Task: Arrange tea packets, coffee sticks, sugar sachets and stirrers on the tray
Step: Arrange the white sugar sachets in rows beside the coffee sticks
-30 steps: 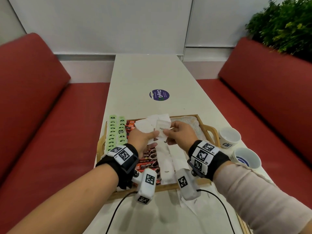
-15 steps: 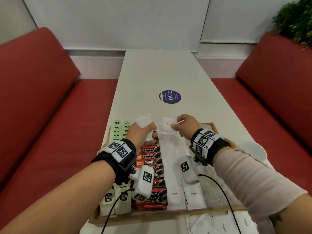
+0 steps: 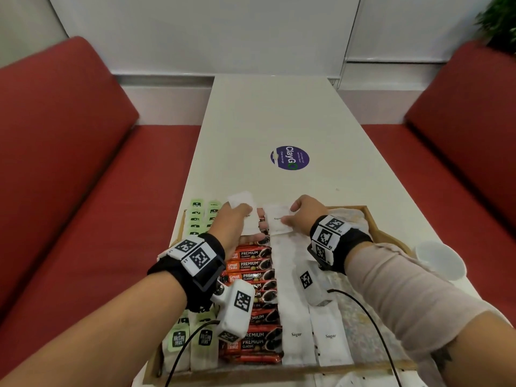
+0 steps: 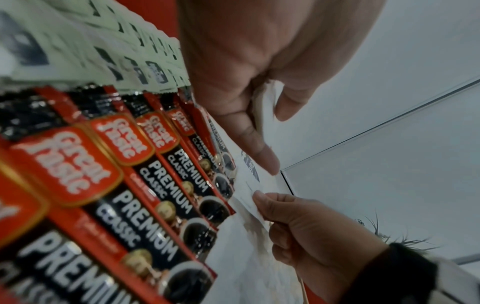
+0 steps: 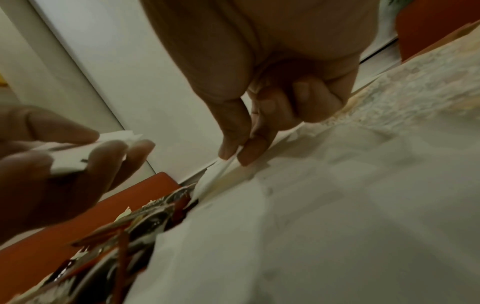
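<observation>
The right hand [image 3: 303, 216] pinches one sugar sachet [image 3: 277, 220] by its edge, the left hand [image 3: 233, 223] grips probably several spare sachets [image 3: 242, 208]; they look light, thin, easily creased.

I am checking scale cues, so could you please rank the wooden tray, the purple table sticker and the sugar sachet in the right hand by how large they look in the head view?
1. wooden tray, by far the largest.
2. purple table sticker.
3. sugar sachet pinched by the right hand; it looks close in size to the sticker, and it sits nearer the camera, so their order is unsure.
</observation>
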`<state>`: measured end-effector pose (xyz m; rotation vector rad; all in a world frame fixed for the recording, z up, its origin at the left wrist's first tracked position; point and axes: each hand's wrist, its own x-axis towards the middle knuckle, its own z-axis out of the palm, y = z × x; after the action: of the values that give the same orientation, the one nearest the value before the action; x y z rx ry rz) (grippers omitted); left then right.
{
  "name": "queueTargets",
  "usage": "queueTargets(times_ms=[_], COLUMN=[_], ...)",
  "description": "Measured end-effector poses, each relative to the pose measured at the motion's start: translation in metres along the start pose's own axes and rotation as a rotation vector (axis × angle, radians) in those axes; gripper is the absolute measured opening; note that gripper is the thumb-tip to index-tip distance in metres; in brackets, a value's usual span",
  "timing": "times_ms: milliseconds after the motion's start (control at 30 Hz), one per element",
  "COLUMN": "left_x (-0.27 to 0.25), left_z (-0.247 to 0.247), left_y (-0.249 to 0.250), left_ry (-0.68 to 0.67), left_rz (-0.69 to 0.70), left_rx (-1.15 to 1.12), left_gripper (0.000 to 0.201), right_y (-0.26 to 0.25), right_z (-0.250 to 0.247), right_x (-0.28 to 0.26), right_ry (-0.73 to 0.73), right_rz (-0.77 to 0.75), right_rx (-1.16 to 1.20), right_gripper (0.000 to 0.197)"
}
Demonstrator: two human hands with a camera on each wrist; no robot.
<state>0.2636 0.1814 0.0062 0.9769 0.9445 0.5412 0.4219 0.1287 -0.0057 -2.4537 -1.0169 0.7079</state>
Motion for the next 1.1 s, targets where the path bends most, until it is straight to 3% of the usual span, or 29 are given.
queueTargets(times_ms=[233, 433, 633, 867, 967, 1100], left_x=[-0.003, -0.004, -0.011, -0.02, -0.022, -0.029], left_z=[0.001, -0.001, 0.007, 0.013, 0.015, 0.021], left_y=[-0.002, -0.003, -0.002, -0.002, -0.002, 0.001], left_ry=[-0.055, -0.003, -0.016, -0.088, -0.087, -0.107], left_rz=[0.036, 0.054, 0.051, -0.029, -0.03, -0.022], left_rx=[0.038, 0.024, 0.021, -0.076, -0.077, -0.082], left_gripper=[0.02, 0.03, 0.032, 0.037, 0.037, 0.022], right_y=[-0.002, -0.009, -0.011, -0.006, -0.008, -0.011], right_z=[0.002, -0.005, -0.008, -0.008, -0.009, -0.013], right_x=[0.002, -0.014, -0.035, -0.043, -0.05, -0.059], right_ry=[0.03, 0.11, -0.103, 0.07, 0.032, -0.035], right_rz=[0.0, -0.214, -0.285, -0.186, -0.198, -0.154], right_rx=[-0.019, 0.321, 0.369, 0.407, 0.414, 0.495], right_gripper=[0.033, 0.007, 0.019, 0.025, 0.019, 0.039])
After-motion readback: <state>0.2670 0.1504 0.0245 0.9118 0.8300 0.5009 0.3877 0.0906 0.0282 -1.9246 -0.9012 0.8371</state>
